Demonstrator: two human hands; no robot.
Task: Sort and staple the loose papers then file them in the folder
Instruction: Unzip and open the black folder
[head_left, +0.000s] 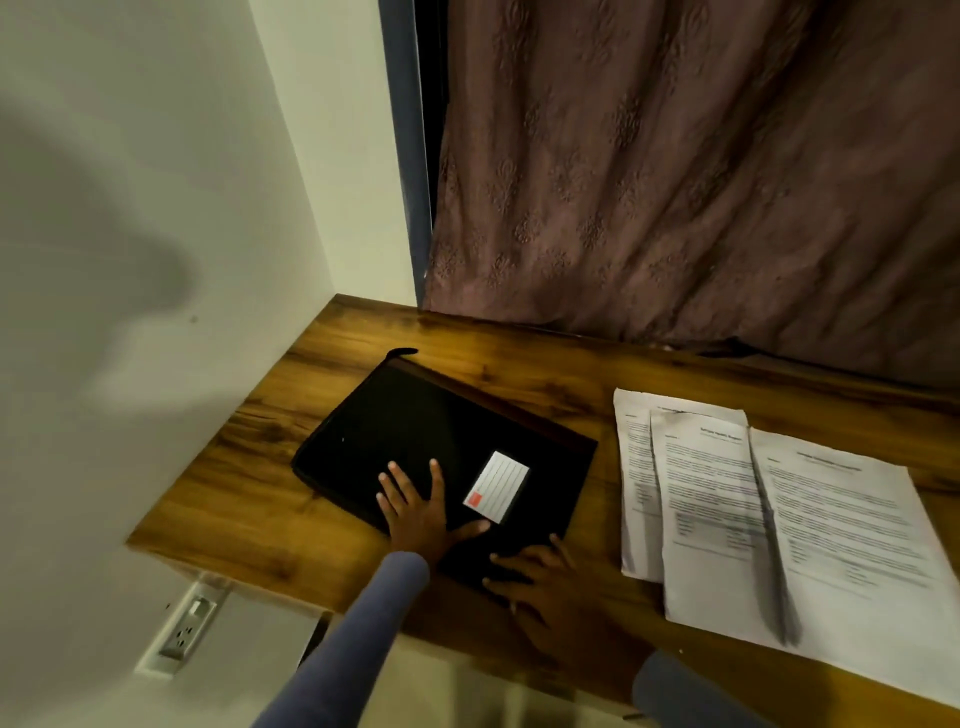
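Head view shows left hand (415, 506) and right hand (540, 577) flat, fingers spread, on the closed folder (415, 431) at 9 o'clock of the papers (810, 525) on the bench (270, 499); filing seems underway, so next comes opening it.

One folder (415, 436), three sets of papers (779, 525) on a single wooden bench (519, 364).

The closed black folder carries one white label (497, 486); three overlapping printed sheets or sets lie fanned beside it. Two hands are in frame, the left hand (418, 512) and the right hand (540, 587), with one curtain (701, 171) and one wall socket (189, 626).
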